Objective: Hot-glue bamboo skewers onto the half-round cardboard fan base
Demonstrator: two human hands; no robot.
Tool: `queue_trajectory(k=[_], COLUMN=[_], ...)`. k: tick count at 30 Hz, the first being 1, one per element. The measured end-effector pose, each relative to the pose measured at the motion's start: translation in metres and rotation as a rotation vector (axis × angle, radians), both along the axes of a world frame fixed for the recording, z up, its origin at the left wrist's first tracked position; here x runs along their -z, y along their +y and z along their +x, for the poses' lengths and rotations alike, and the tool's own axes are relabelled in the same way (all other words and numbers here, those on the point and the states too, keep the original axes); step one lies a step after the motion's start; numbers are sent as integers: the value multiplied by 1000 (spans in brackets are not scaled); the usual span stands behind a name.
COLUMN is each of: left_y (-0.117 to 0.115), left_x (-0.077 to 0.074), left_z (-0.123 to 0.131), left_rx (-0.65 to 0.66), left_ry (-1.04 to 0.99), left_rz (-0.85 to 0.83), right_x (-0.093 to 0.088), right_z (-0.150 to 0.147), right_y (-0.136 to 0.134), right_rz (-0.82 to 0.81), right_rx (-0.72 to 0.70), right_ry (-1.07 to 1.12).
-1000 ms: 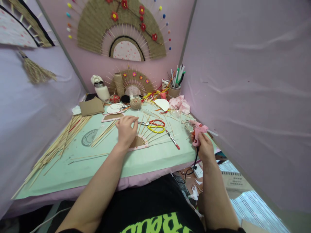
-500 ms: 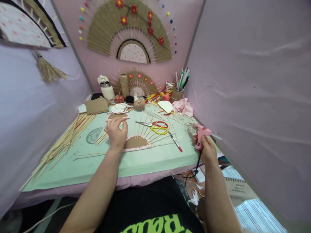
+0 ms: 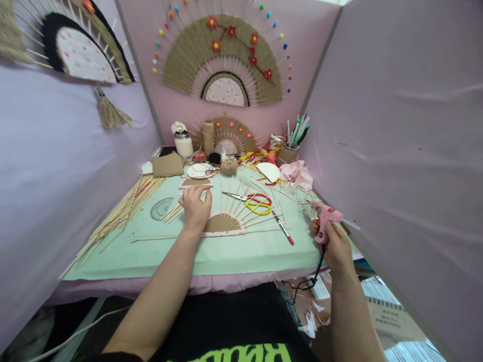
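My left hand (image 3: 196,207) is raised over the table, fingers curled and thumb tip close to the index fingertip. Whatever is in that pinch, if anything, is too small to make out. Just right of its wrist lies a half-round cardboard piece (image 3: 224,224) with a pink-dotted border and thin sticks fanning out from it. Behind the fingers is a similar cardboard half-round (image 3: 196,183). At the table's right edge, my right hand (image 3: 337,246) grips a pink hot glue gun (image 3: 326,221), its nozzle pointing left and a clear glue stick protruding behind.
Scissors (image 3: 254,202) and a red-tipped pen (image 3: 284,229) lie between the hands. Left are a protractor (image 3: 160,209) and a heap of bamboo sticks (image 3: 118,213). Twine ball (image 3: 229,166), white jar (image 3: 183,146) and pot (image 3: 287,155) stand behind. The cord (image 3: 321,261) hangs over the edge.
The camera view has swung slightly left, so everything sits further right in the picture. Both hands keep nearly the same pose, with the glue gun still in my right hand.
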State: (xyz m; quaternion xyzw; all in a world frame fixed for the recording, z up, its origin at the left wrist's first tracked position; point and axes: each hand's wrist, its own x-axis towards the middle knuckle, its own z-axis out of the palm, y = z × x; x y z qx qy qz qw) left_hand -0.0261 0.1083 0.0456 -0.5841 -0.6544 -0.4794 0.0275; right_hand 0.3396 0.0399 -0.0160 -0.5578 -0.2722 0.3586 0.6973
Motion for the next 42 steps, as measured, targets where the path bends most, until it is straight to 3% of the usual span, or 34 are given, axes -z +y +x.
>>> queue_trajectory(k=[13, 19, 24, 30, 42], left_y=[-3, 1, 34, 67, 73], left_x=[-6, -32, -51, -40, -17], left_z=[4, 3, 17, 39, 41], left_rx=[27, 54, 121, 136, 154], left_ry=[37, 240, 513, 620, 689], left_rz=[-151, -356, -608, -742, -770], right_x=[-5, -4, -4, -3, -5], right_z=[-4, -4, -4, -2, -4], right_y=[-1, 0, -1, -2, -3], right_rz=[-19, -5, 6, 2, -9], right_rx=[31, 36, 10, -3, 17], right_ry=[55, 35, 33, 24, 66])
